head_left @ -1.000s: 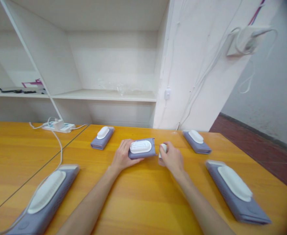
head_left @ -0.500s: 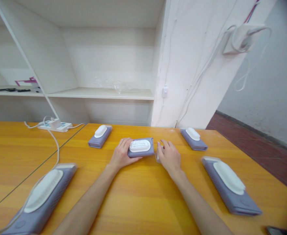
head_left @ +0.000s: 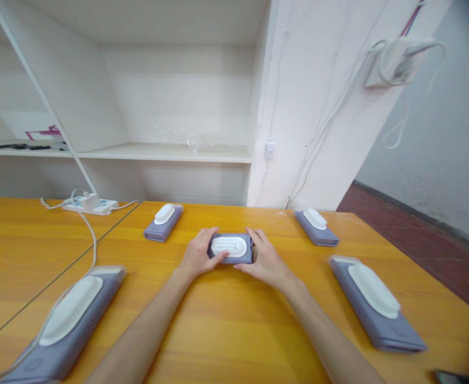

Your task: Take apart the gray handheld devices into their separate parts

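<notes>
Between my hands is a purple-grey box (head_left: 239,260) with a white oval, ridged piece (head_left: 228,246) on its upper face. My left hand (head_left: 197,253) is closed around the left end, its thumb lying across the front edge and onto the oval. At the other end, my right hand (head_left: 267,261) grips the box, with fingers at the far corner and thumb along the near edge. My right palm partly hides that end, and a small dark gap shows there. Whether something small sits inside my right palm, I cannot make out.
Similar boxes with white ovals lie at back left (head_left: 163,224), back right (head_left: 316,228), front left (head_left: 66,325) and front right (head_left: 378,304). A white cable (head_left: 94,240) runs from a power strip (head_left: 90,204) over the front-left box. Shelves (head_left: 166,152) stand behind the table.
My right hand has moved left from beside the box and now grips its right end. The box has tilted and shifted slightly nearer. My left thumb has come up onto the oval.
</notes>
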`<state>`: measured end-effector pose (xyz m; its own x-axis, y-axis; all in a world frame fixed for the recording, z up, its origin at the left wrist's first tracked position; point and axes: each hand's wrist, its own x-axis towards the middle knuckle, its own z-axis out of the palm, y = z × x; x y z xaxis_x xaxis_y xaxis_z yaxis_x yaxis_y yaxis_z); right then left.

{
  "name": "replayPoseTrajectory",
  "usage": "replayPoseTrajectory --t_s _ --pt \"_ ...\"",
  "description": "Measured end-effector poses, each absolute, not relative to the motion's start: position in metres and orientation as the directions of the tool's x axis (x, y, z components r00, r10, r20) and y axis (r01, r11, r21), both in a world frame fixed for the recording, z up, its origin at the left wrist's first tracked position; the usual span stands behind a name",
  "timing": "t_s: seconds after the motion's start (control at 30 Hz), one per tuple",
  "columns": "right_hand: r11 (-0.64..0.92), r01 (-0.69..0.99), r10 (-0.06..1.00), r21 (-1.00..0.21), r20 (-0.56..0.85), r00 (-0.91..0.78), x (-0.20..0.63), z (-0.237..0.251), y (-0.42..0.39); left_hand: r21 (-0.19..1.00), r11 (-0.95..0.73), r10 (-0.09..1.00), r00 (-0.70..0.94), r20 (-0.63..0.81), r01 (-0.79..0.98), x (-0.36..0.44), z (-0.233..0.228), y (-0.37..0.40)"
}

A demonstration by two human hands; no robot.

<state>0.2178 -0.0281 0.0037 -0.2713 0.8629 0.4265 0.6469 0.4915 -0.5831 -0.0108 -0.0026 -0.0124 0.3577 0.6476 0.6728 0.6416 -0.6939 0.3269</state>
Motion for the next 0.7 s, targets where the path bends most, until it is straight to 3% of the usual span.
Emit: replayPoseTrajectory --t_s 0.17,0.33,0.43,0.7 --pt "0.485 0.695 0.821 -0.531 0.55 -0.154 0.205 0.001 -0.036 0.335 -0.662 0.644 0.281 0.711 0.67 0.012 -0.011 -0.013" --pt "0.4 0.797 0.801 -0.453 0.595 -0.063 0.189 -0.009 -0.042 0.556 -0.515 0.775 0.077 0.628 0.652 0.041 -0.018 -0.017" --pt "0.37 0.836 0.789 -0.406 0.612 -0.052 0.183 -0.012 -0.044 0.62 -0.445 0.823 0.022 0.567 0.646 0.041 -0.021 -0.014" --pt "0.374 0.861 0.749 -0.344 0.66 -0.062 0.179 -0.012 -0.049 0.502 -0.39 0.817 0.039 0.575 0.772 0.037 -0.015 -0.018"
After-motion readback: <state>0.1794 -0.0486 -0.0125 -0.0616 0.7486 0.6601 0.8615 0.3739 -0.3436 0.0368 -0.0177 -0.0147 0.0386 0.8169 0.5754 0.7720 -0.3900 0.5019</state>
